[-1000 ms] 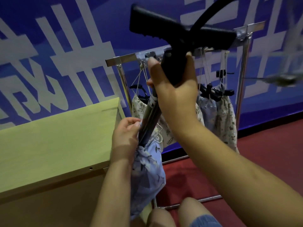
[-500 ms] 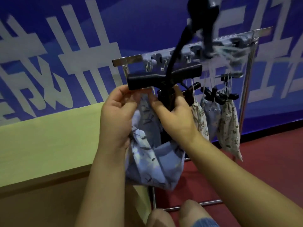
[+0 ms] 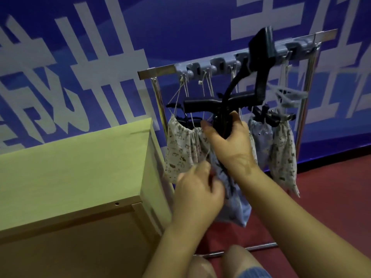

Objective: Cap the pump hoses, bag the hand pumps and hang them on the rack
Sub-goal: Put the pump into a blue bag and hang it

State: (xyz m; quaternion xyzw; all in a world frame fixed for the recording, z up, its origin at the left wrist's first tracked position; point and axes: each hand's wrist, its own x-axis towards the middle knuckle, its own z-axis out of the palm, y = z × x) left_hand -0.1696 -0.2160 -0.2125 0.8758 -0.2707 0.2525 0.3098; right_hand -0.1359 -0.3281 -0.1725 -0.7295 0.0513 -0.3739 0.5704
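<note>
Hand pump [image 3: 218, 103], black with a T-shaped handle, stands upright in a pale blue printed drawstring bag [image 3: 234, 205], held in front of the rack [image 3: 158, 70]. Its black hose [image 3: 233, 83] curves up from the shaft to a blocky black end piece level with the rack's top bar. The right hand [image 3: 230, 145] has its grip wrapped round the pump's shaft just under the handle. The left hand [image 3: 197, 190], lower down beside the bag, has its grip pinching a thin drawstring [image 3: 206, 157] at the bag's mouth. Cream and blue patterned bags [image 3: 180, 149] holding other pumps hang by cords from the rack's grey hooks. A yellow-green tabletop [image 3: 76, 157] lies to the left.
</note>
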